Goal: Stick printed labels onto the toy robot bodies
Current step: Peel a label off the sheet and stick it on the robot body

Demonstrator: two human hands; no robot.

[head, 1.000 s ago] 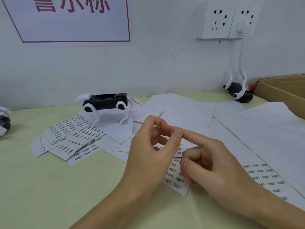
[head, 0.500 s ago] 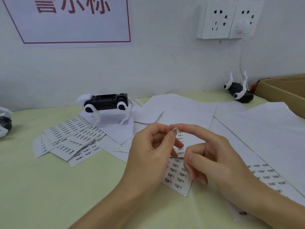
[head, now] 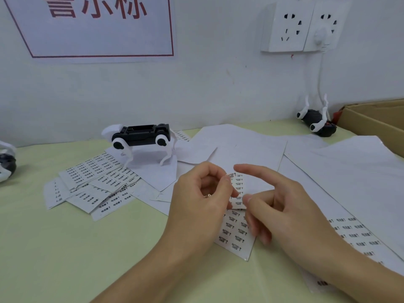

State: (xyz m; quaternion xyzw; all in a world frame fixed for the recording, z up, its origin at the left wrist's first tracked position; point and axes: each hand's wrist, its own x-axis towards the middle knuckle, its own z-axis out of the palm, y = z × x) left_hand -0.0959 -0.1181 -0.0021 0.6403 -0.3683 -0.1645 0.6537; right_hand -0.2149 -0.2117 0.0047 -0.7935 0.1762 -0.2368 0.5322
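Note:
A small label sheet (head: 235, 234) printed "BATTERY COVER" lies on the green table between my hands, its upper part bent upward. My left hand (head: 200, 202) pinches that raised part with thumb against curled fingers. My right hand (head: 284, 212) is just right of it, index finger stretched out above the sheet's top and the other fingers curled against its right edge; its thumb is hidden. A black-and-white toy robot dog (head: 140, 137) stands behind my hands to the left. I cannot make out a loose label on either fingertip.
A second toy robot (head: 317, 121) lies upside down at the back right beside a cardboard box (head: 376, 121). A third robot (head: 6, 166) sits at the left edge. Cut label sheets (head: 94, 184) are piled left; white backing papers (head: 244, 145) and another label sheet (head: 354, 230) cover the right.
My right index finger, which met my left thumb over the sheet's top, has lifted away and straightened. The sheet's upper part stands higher off the table.

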